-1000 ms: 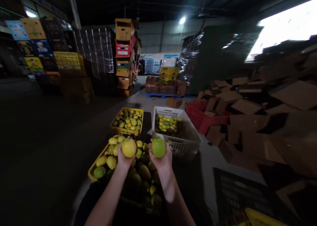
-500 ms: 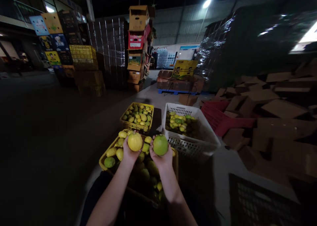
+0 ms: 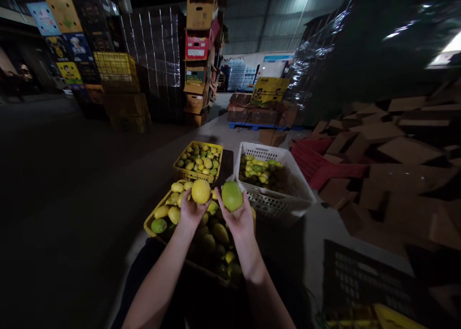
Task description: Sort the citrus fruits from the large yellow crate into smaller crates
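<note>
My left hand holds a yellow lemon from below, its fingers curved around the fruit. Beside it, my right hand cradles a green lemon in the palm, with the thumb and fingers at its sides. Both fruits are raised over a near yellow crate of yellow and green lemons, partly hidden by my forearms and shadow. Behind that stands a second yellow crate, full of similar fruit. To the right, a white crate contains a smaller heap of lemons.
Flattened cardboard is piled on the right beside a red crate. A dark crate lies at the lower right. Stacked boxes, wrapped pallets and a blue pallet stand farther back.
The view has tilted downward. Both lemons have turned in my hands, and the right hand's fingers are spread more around the green one.
</note>
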A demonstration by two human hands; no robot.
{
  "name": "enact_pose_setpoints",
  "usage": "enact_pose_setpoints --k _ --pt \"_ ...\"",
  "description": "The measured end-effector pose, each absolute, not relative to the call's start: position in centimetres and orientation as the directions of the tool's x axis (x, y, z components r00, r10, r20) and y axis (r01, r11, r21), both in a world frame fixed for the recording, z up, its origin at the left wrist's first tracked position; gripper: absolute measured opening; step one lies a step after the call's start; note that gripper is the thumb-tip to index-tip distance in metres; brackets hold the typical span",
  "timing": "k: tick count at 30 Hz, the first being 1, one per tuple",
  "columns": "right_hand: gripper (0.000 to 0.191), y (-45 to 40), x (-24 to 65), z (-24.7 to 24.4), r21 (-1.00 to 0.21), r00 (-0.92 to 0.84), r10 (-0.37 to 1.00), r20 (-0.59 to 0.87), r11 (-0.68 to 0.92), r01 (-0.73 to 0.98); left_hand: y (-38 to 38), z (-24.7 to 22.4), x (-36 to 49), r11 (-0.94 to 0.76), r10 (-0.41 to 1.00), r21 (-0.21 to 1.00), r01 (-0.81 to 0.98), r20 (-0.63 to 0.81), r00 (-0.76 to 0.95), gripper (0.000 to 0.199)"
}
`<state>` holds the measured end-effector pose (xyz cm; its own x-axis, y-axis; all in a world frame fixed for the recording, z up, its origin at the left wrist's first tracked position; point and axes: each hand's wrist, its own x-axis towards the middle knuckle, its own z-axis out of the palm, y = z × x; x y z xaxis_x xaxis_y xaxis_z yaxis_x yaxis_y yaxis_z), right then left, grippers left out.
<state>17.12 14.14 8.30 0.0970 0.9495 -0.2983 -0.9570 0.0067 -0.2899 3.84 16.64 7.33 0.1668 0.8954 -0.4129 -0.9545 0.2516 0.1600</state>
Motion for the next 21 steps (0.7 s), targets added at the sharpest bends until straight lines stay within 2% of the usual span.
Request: enact_pose_setpoints --k 7,13,16,18,21 --pt "0.023 14.2 17.3 8.5 -0.246 0.070 0.950 -0.304 -0.007 -0.969 16.5 6.9 4.4 0.268 0.903 0.177 -0.947 -0.390 0.183 0.029" --pt "0.020 14.2 17.3 8.1 -0.317 0.016 0.958 -0.285 -0.079 -0.945 16.2 7.3 4.4 0.261 0.923 0.159 -0.952 -0.329 0.198 0.032" --pt "0.018 13.8 17.2 8.4 -0.341 -0.034 0.966 -0.256 -0.123 -0.932 15.7 8.0 3.9 0.269 0.935 0.125 -0.955 -0.273 0.228 0.024" --pt "0.016 13.4 17.0 8.7 -0.371 -0.055 0.972 -0.229 -0.139 -0.918 15.3 8.5 3.5 0.301 0.939 0.163 -0.940 -0.222 0.262 0.017" --pt "0.016 12.7 17.0 9.1 -0.448 -0.077 0.978 -0.192 -0.157 -0.880 14.9 8.9 3.0 0.366 0.930 0.308 -0.878 -0.152 0.334 0.016"
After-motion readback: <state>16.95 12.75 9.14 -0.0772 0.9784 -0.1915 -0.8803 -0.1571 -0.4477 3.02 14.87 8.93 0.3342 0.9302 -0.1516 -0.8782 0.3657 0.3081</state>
